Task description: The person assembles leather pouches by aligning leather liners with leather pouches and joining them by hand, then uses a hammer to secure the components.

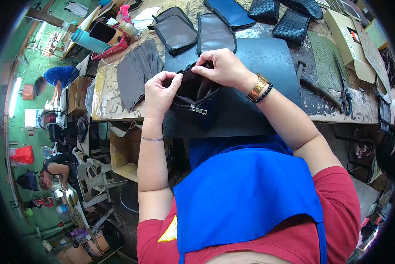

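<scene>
Between my hands is a dark zippered pouch, its mouth spread apart and a silver zipper pull hanging at the near edge. My left hand pinches the left side of the pouch's rim between thumb and fingers. Along the far side of the rim, my right hand grips the edge the same way. Below the pouch lies a black work mat. To the left of my left hand is a fanned stack of dark brown pieces.
Finished-looking pouches and woven black pouches lie at the back. A hammer and large scissors rest at right, near an opened cardboard box. A turquoise bottle stands left. Two other people work farther left.
</scene>
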